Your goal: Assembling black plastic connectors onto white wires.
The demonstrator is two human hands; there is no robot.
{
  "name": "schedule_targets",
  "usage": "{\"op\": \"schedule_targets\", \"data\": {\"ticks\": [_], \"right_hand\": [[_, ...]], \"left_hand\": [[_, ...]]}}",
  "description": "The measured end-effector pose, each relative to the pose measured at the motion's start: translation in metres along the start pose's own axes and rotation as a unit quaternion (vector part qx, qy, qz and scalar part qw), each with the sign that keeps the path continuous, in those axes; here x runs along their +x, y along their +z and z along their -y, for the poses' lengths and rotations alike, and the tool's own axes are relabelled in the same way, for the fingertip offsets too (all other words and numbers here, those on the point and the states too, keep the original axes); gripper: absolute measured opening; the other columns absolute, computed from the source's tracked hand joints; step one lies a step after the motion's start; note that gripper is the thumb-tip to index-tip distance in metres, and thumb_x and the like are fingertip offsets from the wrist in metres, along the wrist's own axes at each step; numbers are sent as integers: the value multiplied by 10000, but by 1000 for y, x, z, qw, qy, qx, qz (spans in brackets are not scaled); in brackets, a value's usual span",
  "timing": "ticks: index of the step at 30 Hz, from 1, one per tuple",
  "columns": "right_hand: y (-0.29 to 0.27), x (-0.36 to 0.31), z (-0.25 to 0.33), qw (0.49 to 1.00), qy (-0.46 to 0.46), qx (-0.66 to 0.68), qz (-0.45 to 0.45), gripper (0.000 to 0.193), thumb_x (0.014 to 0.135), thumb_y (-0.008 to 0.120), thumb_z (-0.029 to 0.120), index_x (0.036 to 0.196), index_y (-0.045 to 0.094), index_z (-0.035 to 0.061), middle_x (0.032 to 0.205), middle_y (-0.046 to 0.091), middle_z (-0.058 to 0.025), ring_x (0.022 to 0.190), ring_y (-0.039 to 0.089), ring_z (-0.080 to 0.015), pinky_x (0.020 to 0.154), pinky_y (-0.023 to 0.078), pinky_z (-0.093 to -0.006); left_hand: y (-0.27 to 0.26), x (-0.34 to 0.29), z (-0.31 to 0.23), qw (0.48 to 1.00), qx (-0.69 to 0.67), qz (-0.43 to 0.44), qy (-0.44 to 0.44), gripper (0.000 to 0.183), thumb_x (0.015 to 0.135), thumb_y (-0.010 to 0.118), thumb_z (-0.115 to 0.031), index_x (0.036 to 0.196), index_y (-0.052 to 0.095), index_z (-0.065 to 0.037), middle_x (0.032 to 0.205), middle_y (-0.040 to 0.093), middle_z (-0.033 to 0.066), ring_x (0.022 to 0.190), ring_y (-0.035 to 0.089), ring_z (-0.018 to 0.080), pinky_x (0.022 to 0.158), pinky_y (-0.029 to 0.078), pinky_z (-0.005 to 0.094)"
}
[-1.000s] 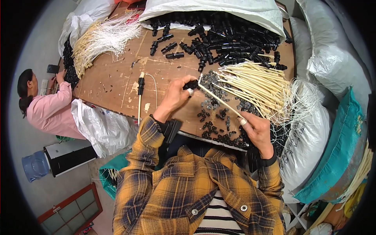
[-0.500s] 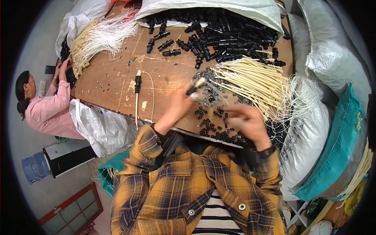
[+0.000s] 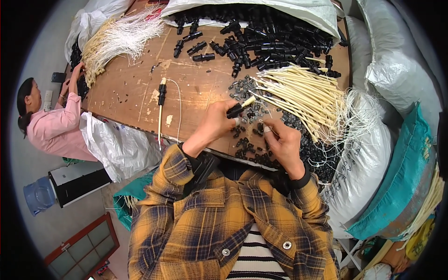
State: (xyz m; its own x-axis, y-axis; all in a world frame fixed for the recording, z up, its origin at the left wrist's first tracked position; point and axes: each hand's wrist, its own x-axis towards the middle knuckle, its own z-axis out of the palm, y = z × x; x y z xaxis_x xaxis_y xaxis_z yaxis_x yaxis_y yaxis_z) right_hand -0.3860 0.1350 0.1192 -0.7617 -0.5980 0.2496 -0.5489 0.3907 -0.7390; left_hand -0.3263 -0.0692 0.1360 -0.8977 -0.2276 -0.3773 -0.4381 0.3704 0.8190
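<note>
My left hand (image 3: 213,123) is closed around a black ribbed plastic fitting (image 3: 234,110), and a cream-coloured cord end (image 3: 249,101) sticks out of its far right end. Just right of it, my right hand (image 3: 283,141) pinches a thin white string (image 3: 261,121) between thumb and forefinger. Below and between the hands lie loose small black and grey plastic pieces (image 3: 244,148). To the left on the table, a similar black fitting (image 3: 162,94) sits on a cream cord, with a white string curving beside it.
Cream cords (image 3: 303,100) with white strings lie at right. Behind them, black fittings (image 3: 266,49) spill from a white sack (image 3: 261,5). Another string bundle (image 3: 123,39) is at far left, near a person in pink (image 3: 65,126). Full sacks (image 3: 396,172) stand along the right edge.
My right hand has come left and slightly down, closer to the left hand, and is now still in a pinch. The left hand still grips the fitting, now tilted more toward the right.
</note>
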Motion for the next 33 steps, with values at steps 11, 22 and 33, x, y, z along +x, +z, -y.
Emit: {"op": "schedule_targets", "data": {"ticks": [11, 22, 33], "right_hand": [[8, -9, -2, 998, -18, 68, 5, 118, 816, 696, 67, 923, 698, 18, 663, 641, -100, 532, 602, -138, 508, 464, -256], [10, -2, 5, 998, 47, 25, -18, 131, 791, 677, 121, 908, 701, 67, 645, 622, -138, 556, 628, -282, 518, 482, -341], [8, -2, 6, 993, -70, -9, 90, 192, 869, 588, 55, 1061, 596, 47, 824, 652, -181, 701, 634, -389, 573, 506, -407]], "left_hand": [[22, -2, -1, 996, -26, 30, 78, 177, 767, 652, -10, 943, 660, -19, 781, 614, 29, 693, 559, 90, 620, 457, 257], [26, -5, 15, 952, 197, -68, 224, 344, 704, 510, 68, 1018, 599, -45, 897, 604, 169, 890, 585, 378, 743, 464, 437], [26, -5, -4, 969, 135, 65, 195, 383, 697, 609, 60, 1059, 578, -64, 896, 628, 144, 843, 607, 341, 704, 470, 406]]}}
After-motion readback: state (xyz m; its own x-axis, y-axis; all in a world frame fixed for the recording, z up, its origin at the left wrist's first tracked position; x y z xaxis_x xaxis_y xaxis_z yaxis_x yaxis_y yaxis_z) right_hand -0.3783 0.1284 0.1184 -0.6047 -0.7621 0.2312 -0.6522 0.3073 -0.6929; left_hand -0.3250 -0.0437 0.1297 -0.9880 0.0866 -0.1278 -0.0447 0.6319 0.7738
